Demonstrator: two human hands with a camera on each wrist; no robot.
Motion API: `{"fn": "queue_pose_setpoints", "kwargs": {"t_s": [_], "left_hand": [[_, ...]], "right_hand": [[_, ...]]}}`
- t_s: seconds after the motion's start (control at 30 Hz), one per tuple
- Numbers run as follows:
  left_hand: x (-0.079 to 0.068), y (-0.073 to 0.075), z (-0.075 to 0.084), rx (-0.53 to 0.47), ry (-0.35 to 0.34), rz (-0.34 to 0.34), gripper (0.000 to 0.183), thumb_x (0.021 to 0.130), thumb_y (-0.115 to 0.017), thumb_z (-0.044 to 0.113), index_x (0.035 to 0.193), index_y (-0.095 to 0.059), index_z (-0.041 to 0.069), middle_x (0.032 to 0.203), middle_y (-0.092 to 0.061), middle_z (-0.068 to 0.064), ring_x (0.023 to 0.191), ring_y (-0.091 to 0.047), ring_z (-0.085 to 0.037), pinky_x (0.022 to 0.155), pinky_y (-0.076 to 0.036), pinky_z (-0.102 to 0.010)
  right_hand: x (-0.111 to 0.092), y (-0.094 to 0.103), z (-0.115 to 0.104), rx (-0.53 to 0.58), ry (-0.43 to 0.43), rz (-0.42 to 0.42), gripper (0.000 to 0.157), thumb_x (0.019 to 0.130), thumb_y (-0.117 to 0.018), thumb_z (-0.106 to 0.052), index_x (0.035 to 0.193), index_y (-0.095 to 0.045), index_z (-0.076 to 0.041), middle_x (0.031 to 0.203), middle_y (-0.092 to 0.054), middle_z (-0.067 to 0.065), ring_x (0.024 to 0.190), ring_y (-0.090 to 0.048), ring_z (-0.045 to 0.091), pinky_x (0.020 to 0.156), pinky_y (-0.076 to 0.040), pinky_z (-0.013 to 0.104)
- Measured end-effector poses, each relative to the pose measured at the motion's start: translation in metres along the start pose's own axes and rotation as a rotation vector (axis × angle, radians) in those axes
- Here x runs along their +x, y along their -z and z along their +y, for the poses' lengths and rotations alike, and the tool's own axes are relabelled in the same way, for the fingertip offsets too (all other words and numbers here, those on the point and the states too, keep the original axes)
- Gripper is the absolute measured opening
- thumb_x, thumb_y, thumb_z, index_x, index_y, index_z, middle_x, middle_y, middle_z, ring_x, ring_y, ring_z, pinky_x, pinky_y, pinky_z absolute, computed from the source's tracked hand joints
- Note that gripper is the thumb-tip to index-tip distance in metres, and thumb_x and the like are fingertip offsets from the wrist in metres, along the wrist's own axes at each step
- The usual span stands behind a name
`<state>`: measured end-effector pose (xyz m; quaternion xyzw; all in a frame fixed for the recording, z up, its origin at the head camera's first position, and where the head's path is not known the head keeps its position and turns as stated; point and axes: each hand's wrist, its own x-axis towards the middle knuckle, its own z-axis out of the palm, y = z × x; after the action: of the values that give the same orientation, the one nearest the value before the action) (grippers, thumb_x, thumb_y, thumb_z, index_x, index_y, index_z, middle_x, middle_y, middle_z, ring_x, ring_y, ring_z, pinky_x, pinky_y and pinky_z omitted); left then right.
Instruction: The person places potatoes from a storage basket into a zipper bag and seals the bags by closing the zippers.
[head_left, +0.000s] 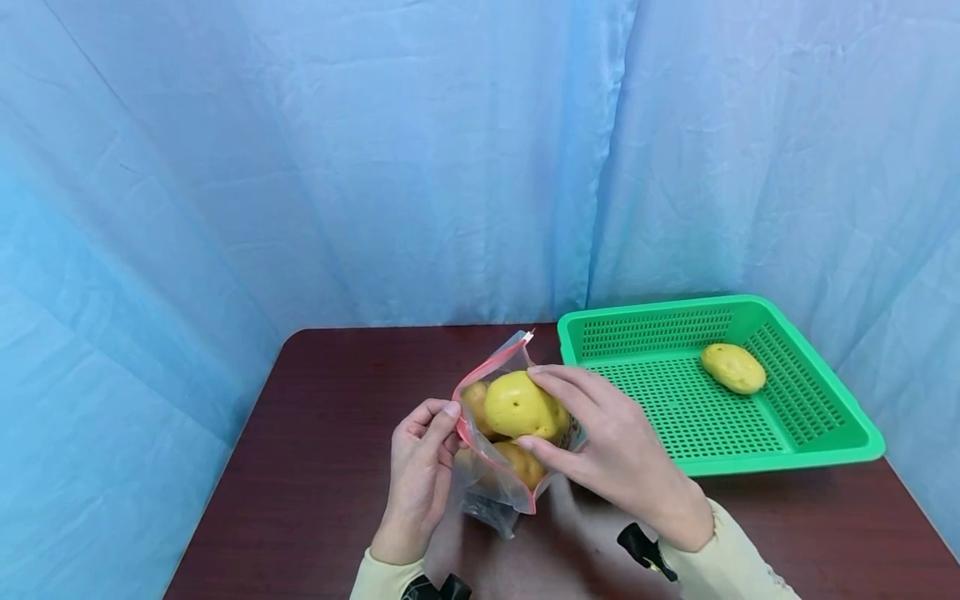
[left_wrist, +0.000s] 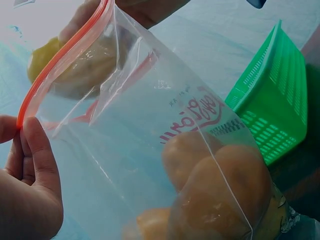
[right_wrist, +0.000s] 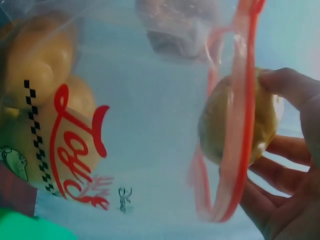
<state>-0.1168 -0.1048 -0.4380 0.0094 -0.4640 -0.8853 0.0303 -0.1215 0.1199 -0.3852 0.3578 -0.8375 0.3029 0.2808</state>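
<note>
Dark surface: it stretches out on the left (head_left: pixel 330 433), with the bag and the basket to the right.
Left hand: I have it (head_left: pixel 420 475) pinching the red edge at the left of the bag's mouth between thumb and fingers.
Clear bag: its mouth gapes wide, and I see the printed plastic wall (left_wrist: pixel 120 145) hanging loosely around its load; closing it looks undone.
Bagged potatoes: I make out at least three brownish-yellow ones (left_wrist: pixel 225 185) low in the bag, so I judge that part done; they overlap too much for me to count exactly.
Held potato: a yellow one (head_left: pixel 517 404) at the mouth of the bag, above the others; I'd call it partway in, not yet let go.
Right hand: it (head_left: pixel 622 450) grips that potato, thumb on one side and fingers on the other.
Green basket: on the right of the surface, its near rim (head_left: pixel 780 461) beyond the right hand.
Last potato: one yellow piece (head_left: pixel 733 368) lies at the basket's far right; if all are meant for bagging, I reckon this one is left.
</note>
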Motion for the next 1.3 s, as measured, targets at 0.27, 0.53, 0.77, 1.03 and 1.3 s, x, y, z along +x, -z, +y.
{"fn": "queue_pose_setpoints", "kwargs": {"t_s": [0.27,0.53,0.77,1.03,1.3], "left_hand": [[0.0,0.0,0.001,0.005,0.005,0.02,0.01,0.1,-0.063,0.003,0.092,-0.069,0.006,0.082,-0.063,-0.002,0.067,-0.061,-0.009,0.062,-0.055,-0.019],[0.0,-0.001,0.001,0.008,-0.006,0.026,0.011,0.101,-0.062,0.004,0.093,-0.07,0.006,0.08,-0.064,-0.001,0.068,-0.062,-0.01,0.063,-0.055,-0.019],[0.001,0.001,0.002,-0.036,-0.043,0.041,0.015,0.102,-0.06,0.003,0.093,-0.071,0.007,0.079,-0.065,0.0,0.069,-0.061,-0.009,0.063,-0.052,-0.019],[0.003,0.003,0.002,-0.118,-0.074,0.054,0.021,0.103,-0.055,-0.001,0.089,-0.069,0.007,0.073,-0.064,0.0,0.065,-0.06,-0.008,0.061,-0.05,-0.018],[0.003,0.005,0.003,-0.125,-0.073,0.04,0.022,0.102,-0.054,-0.002,0.088,-0.068,0.007,0.073,-0.063,0.0,0.065,-0.059,-0.008,0.06,-0.05,-0.018]], "right_hand": [[0.003,-0.013,-0.004,-0.102,-0.017,-0.077,0.062,0.083,-0.086,-0.038,0.133,-0.066,-0.006,0.13,-0.066,0.007,0.114,-0.065,0.025,0.085,-0.059,0.042],[0.005,-0.021,-0.004,-0.15,-0.096,-0.139,0.062,0.082,-0.087,-0.041,0.131,-0.067,-0.008,0.126,-0.068,0.007,0.112,-0.067,0.025,0.086,-0.059,0.041],[0.008,-0.027,-0.004,-0.152,-0.086,-0.176,0.056,0.086,-0.084,-0.039,0.129,-0.068,-0.007,0.127,-0.07,0.007,0.116,-0.067,0.025,0.093,-0.057,0.043],[-0.004,-0.012,0.006,0.041,0.04,0.003,0.047,0.103,-0.062,-0.045,0.124,-0.072,-0.005,0.128,-0.071,0.009,0.119,-0.067,0.026,0.102,-0.052,0.035],[-0.029,0.023,0.033,0.054,0.001,0.191,0.05,0.103,-0.059,-0.048,0.122,-0.074,-0.003,0.121,-0.074,0.01,0.118,-0.067,0.017,0.106,-0.043,0.018]]}}
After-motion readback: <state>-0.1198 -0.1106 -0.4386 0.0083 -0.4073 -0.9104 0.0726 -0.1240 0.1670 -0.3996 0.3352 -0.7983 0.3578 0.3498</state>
